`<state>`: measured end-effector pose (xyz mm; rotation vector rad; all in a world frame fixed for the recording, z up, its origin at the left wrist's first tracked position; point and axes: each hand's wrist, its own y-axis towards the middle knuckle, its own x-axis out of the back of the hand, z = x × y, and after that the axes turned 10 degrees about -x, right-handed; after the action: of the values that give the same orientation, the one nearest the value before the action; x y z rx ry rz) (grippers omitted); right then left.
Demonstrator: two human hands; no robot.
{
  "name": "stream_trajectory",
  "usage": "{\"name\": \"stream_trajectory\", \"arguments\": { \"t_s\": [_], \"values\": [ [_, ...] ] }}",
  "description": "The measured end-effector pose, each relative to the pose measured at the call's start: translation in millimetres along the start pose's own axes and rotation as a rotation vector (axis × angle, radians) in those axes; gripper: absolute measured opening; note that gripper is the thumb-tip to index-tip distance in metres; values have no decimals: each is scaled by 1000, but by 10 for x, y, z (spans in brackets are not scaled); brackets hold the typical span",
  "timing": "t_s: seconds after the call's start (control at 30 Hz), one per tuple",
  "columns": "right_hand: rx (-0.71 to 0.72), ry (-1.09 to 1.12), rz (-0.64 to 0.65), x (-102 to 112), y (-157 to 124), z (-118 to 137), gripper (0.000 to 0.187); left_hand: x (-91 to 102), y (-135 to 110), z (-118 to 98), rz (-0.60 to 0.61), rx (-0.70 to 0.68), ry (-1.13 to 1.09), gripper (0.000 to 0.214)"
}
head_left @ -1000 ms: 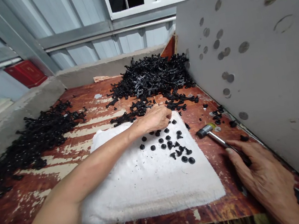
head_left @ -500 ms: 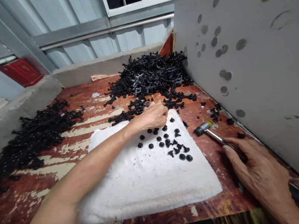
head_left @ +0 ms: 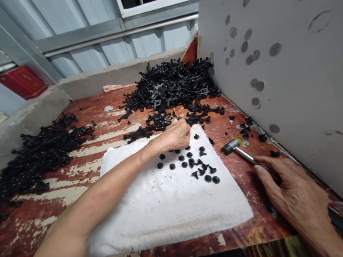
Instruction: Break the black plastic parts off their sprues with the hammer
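Note:
My left hand (head_left: 177, 135) reaches over the far edge of a white towel (head_left: 129, 213). Its fingers are curled closed by the loose black parts (head_left: 158, 124) at the front of the big pile; whatever they hold is hidden behind the knuckles. Below that hand, several small black round-headed rubber pieces (head_left: 216, 179) lie scattered on the towel, some upright and some tipped over. My right hand (head_left: 297, 195) is closed around the dark grip of a small hammer (head_left: 248, 157). The hammer's black and yellow head rests low over the table, right of the towel.
A large heap of black parts (head_left: 177, 82) stands at the back, and another heap (head_left: 31, 168) runs along the left side. A grey spotted board (head_left: 297, 82) walls off the right. Small black pieces (head_left: 248, 121) lie along its foot. A red box (head_left: 22, 82) sits at the back left.
My left hand has drawn back very slightly toward me, still closed. The right hand keeps its grip on the hammer. The whole view has shifted a little.

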<state>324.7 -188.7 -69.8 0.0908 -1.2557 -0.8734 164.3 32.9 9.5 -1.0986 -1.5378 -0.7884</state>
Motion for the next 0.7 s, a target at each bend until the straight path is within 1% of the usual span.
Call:
{"name": "stream_trajectory", "arguments": {
  "t_s": [0.13, 0.27, 0.37, 0.43, 0.5, 0.57, 0.6, 0.63, 0.7],
  "values": [
    [-5, 24, 21, 12, 2, 5, 39, -20, 31, -4, -21, 20, -25, 20],
    [-19, 20, 27, 14, 2, 10, 37, -17, 53, -29, -19, -6, -82, 19],
    [-21, 13, 26, 16, 1, 12, 37, -42, 53, -83, 0, 42, -71, 17],
    [-13, 9, 37, 23, -2, 16, 39, -72, 40, -115, -26, 85, -50, 13],
    [3, 11, 42, 29, -6, 14, 43, -93, 17, -109, -95, 95, -25, 8],
    [17, 16, 33, 26, -9, -2, 46, -79, -26, -29, -172, 94, -1, 11],
    [28, 20, 29, 19, -9, -17, 48, -54, -64, 43, -209, 104, 14, 14],
    [23, 26, 43, 9, -9, -36, 48, -17, -116, 135, -247, 130, 34, 16],
    [17, 52, 71, -20, -5, -79, 48, 86, -266, 361, -341, 227, 96, 17]
  ]
}}
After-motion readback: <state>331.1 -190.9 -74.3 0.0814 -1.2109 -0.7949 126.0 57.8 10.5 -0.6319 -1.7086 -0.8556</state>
